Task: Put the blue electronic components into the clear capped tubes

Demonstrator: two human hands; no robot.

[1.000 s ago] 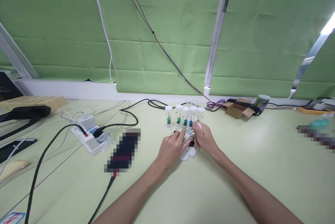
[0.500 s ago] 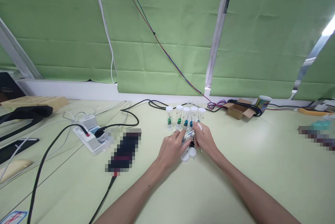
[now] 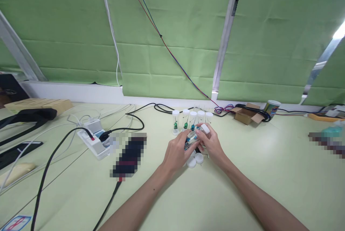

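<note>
Between my two hands lies a clear tube with a white cap point(image 3: 205, 128), tilted up to the right, with something blue inside. My left hand point(image 3: 176, 152) is closed around its lower left end. My right hand point(image 3: 212, 143) grips it near the capped end. Just beyond my hands stand several upright clear tubes with white caps, among them a tube with a green piece inside point(image 3: 175, 125) at the left. White round caps point(image 3: 199, 158) lie on the table below my hands. Small dark parts under my fingers are mostly hidden.
To the left are a white power strip point(image 3: 94, 141) with plugs and a blurred dark device point(image 3: 130, 156) on a black cable. An open cardboard box point(image 3: 245, 115) with coiled black cable and a printed can point(image 3: 272, 108) stand at the back right.
The tube's white cap, partly covered by my right fingers before, now shows at the upper right end. My right hand has shifted its grip, and blue now shows inside the tube.
</note>
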